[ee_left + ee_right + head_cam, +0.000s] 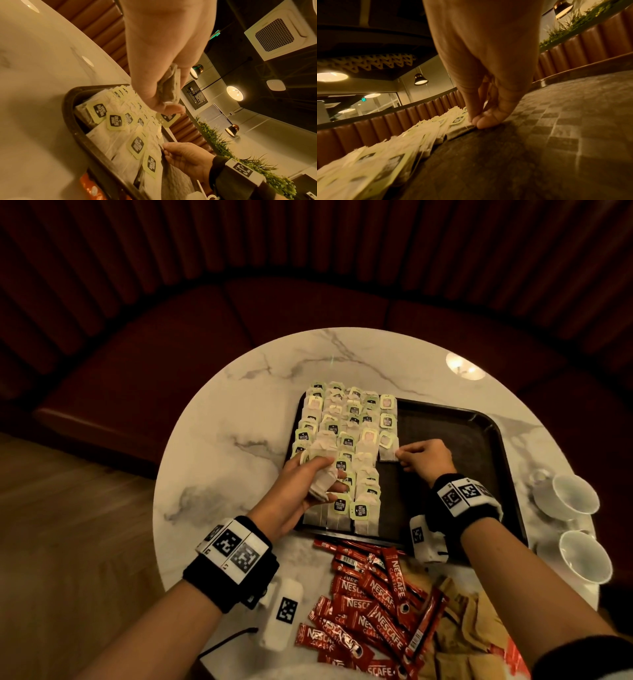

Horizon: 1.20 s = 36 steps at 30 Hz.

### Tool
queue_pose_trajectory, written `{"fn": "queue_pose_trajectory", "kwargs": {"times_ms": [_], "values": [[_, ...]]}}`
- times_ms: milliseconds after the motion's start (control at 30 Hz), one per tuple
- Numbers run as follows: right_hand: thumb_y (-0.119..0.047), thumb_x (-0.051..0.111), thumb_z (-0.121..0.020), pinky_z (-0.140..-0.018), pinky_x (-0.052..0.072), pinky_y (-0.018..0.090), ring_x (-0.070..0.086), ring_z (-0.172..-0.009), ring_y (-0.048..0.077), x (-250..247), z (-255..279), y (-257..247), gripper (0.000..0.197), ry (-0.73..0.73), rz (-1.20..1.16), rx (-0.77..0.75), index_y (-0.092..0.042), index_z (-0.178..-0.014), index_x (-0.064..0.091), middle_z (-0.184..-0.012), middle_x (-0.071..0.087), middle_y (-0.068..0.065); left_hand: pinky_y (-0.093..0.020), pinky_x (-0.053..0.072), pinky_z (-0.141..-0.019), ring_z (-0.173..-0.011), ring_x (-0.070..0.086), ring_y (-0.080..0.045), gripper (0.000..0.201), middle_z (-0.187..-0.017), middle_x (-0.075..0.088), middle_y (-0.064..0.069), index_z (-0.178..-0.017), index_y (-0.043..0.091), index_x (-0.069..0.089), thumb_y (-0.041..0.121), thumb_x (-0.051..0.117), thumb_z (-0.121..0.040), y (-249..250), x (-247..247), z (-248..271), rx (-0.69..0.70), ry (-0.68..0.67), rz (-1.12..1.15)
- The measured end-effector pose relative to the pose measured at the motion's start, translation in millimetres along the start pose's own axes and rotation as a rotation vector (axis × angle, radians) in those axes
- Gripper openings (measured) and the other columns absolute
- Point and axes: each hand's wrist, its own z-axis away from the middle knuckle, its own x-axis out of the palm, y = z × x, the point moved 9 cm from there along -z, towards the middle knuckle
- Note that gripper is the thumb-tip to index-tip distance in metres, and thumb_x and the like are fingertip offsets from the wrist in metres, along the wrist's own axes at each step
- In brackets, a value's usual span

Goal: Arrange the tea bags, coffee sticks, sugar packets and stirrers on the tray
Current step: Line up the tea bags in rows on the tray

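The tea bags (337,453) lie in overlapping rows across the left half of the dark tray (479,419), which sits on a round marble table (239,392). The right hand (426,457) pinches the corner of one tea bag (388,455) at the near end of the rightmost, unfinished column, pressing it flat onto the tray floor. The left hand (301,487) hovers over the rows, its fingers curled round a small bunch of spare tea bags (322,477).

The step in hand appears to be laying out tea bags. The next move likely calls for passing a bag from the left hand's bunch and overlapping it below the one just set.

Nescafé coffee sticks (370,601) and brown packets (466,621), probably sugar, wait on the table near the tray's front edge, with two white cups (579,529) at the right.
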Motion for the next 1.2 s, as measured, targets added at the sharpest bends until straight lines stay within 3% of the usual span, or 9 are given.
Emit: {"fn": "queue_pose_trajectory", "kwargs": {"times_ms": [167, 300, 400, 467, 567, 633, 900, 1067, 1200], "values": [[-0.019, 0.074, -0.088, -0.075, 0.052, 0.026, 0.063, -0.069, 0.011, -7.0, 6.0, -8.8, 0.023, 0.026, 0.071, -0.044, -0.004, -0.105, 0.073, -0.091, 0.071, 0.007, -0.025, 0.055, -0.057, -0.067, 0.070, -0.017, 0.025, -0.087, 0.075, -0.010, -0.120, 0.006, 0.056, 0.017, 0.051, -0.098, 1.7, 2.7, 0.2, -0.003, -0.016, 0.040], [-0.021, 0.068, -0.092, -0.079, 0.057, 0.028, 0.066, -0.075, 0.012, -20.2, 24.3, -25.8, 0.023, 0.087, -0.017, -0.118, -0.006, -0.109, 0.073, -0.090, 0.072, 0.004, -0.026, 0.057, -0.058, -0.072, 0.069, -0.022, 0.019, -0.090, 0.073, -0.017, -0.099, 0.002, 0.061, 0.013, 0.045, -0.096, 4.4, 6.8, 0.9, -0.024, -0.042, 0.169], [-0.022, 0.062, -0.096, -0.067, 0.056, 0.021, 0.067, -0.079, 0.012, -9.6, 61.0, -46.5, 0.020, -0.029, -0.239, -0.160, -0.010, -0.110, 0.070, -0.092, 0.071, 0.003, -0.032, 0.058, -0.076, -0.078, 0.069, -0.026, 0.029, -0.094, 0.073, -0.020, -0.095, -0.004, 0.066, 0.014, 0.043, -0.096, 8.8, 9.3, 0.0, -0.003, -0.044, 0.204], [-0.027, 0.059, -0.097, -0.063, 0.053, 0.016, 0.068, -0.083, 0.014, 9.2, 90.9, -59.1, 0.022, -0.182, -0.379, -0.160, -0.013, -0.111, 0.068, -0.097, 0.071, 0.005, -0.038, 0.055, -0.084, -0.086, 0.070, -0.031, 0.029, -0.101, 0.072, -0.023, -0.106, -0.004, 0.065, 0.015, 0.046, -0.098, 11.8, 9.4, 0.0, 0.021, -0.007, 0.176], [-0.033, 0.058, -0.095, -0.072, 0.058, 0.028, 0.071, -0.092, 0.020, 36.9, 123.2, -71.5, 0.029, -0.385, -0.519, -0.152, -0.013, -0.113, 0.068, -0.102, 0.073, 0.008, -0.036, 0.060, -0.076, -0.100, 0.069, -0.030, 0.032, -0.114, 0.070, -0.018, -0.127, 0.002, 0.057, 0.015, 0.052, -0.098, 16.4, 10.1, 1.1, 0.065, 0.034, 0.183], [-0.032, 0.059, -0.094, -0.077, 0.060, 0.035, 0.071, -0.095, 0.021, 48.5, 133.5, -75.7, 0.030, -0.449, -0.575, -0.147, -0.013, -0.116, 0.067, -0.106, 0.074, 0.007, -0.029, 0.059, -0.067, -0.094, 0.072, -0.020, 0.032, -0.115, 0.070, -0.014, -0.129, 0.006, 0.057, 0.015, 0.053, -0.098, 19.2, 12.1, 3.1, 0.086, 0.025, 0.188], [-0.014, 0.061, -0.094, -0.072, 0.059, 0.031, 0.071, -0.082, 0.012, 44.9, 140.4, -81.0, 0.019, -0.365, -0.678, -0.194, -0.015, -0.112, 0.066, -0.092, 0.075, 0.000, -0.037, 0.060, -0.077, -0.102, 0.069, -0.024, 0.034, -0.120, 0.068, -0.013, -0.133, 0.008, 0.053, 0.013, 0.051, -0.099, 27.0, 16.7, 8.1, 0.147, -0.027, 0.171], [-0.022, 0.069, -0.087, -0.071, 0.059, 0.032, 0.072, -0.083, 0.016, 49.6, 143.2, -79.2, 0.039, -0.373, -0.793, -0.137, -0.014, -0.124, 0.057, -0.090, 0.074, 0.003, -0.029, 0.059, -0.070, -0.095, 0.071, -0.019, 0.031, -0.117, 0.069, -0.013, -0.130, 0.006, 0.052, 0.009, 0.050, -0.099, 33.2, 17.0, 10.8, 0.229, -0.016, 0.167], [-0.005, 0.073, -0.082, -0.076, 0.059, 0.034, 0.072, -0.087, 0.022, 51.8, 145.9, -76.9, 0.048, -0.353, -0.800, -0.160, -0.013, -0.125, 0.055, -0.094, 0.069, 0.010, -0.026, 0.058, -0.069, -0.095, 0.071, -0.019, 0.030, -0.118, 0.068, -0.016, -0.128, 0.003, 0.053, 0.008, 0.051, -0.099, 32.1, 18.7, 11.5, 0.230, -0.010, 0.207]]}}
